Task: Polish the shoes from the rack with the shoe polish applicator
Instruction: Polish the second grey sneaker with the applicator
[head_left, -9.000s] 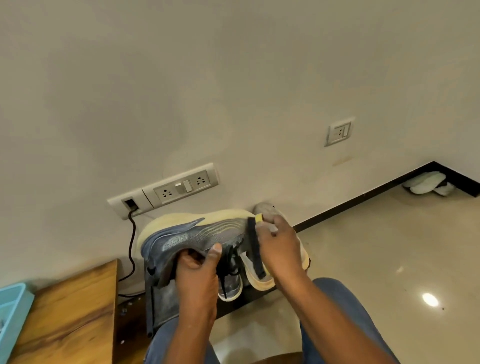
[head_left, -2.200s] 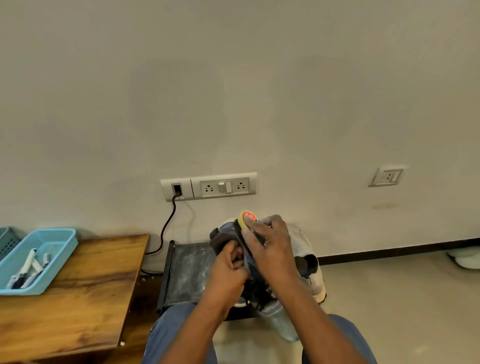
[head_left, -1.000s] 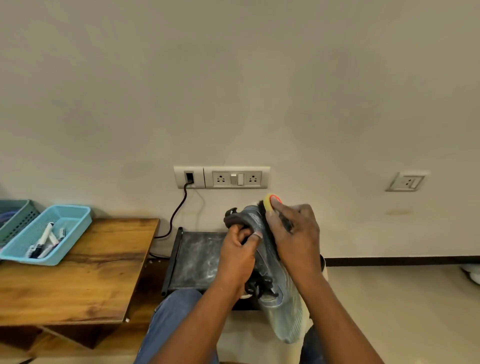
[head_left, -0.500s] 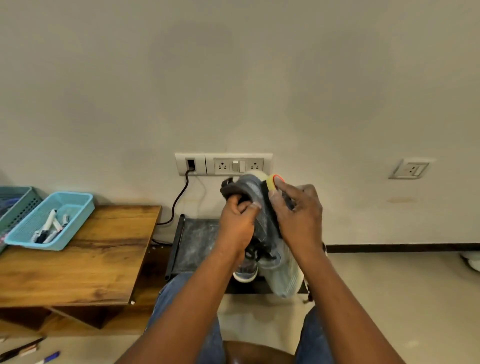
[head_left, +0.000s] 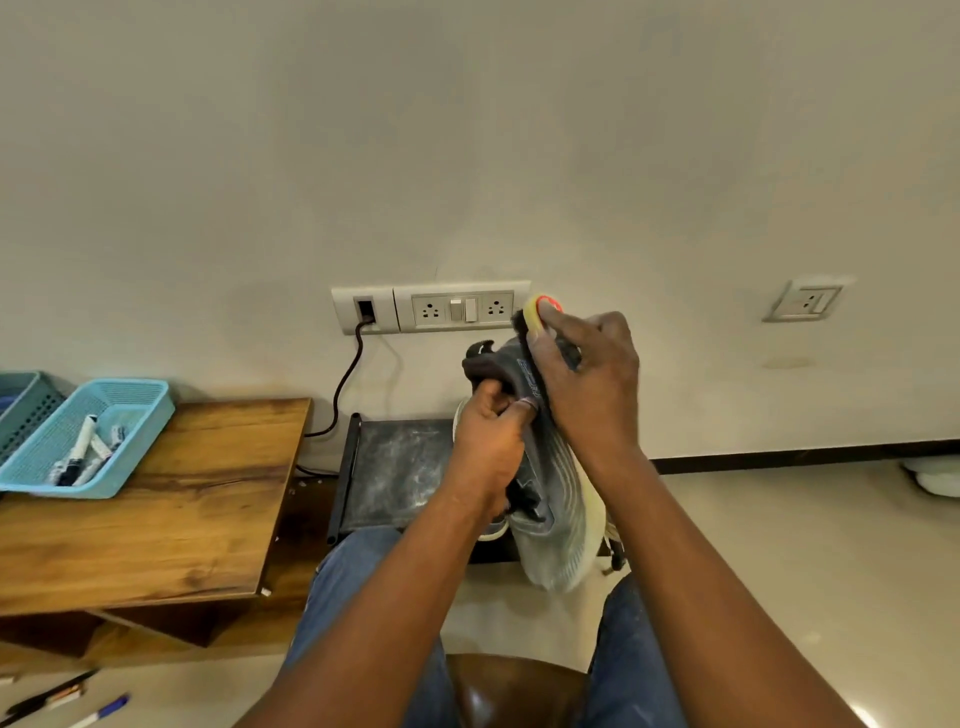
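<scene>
Grey mesh sneaker with pale sole (head_left: 553, 499): middle hidden behind both hands. Teal perforated plastic basket (head_left: 23, 410), white slipper (head_left: 935, 475): cut by frame edges.

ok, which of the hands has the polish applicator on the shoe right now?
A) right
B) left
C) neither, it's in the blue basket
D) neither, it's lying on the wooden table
A: the right hand presses the yellow-backed applicator against the grey shoe near its heel end, while the left hand grips the shoe's collar.
</scene>
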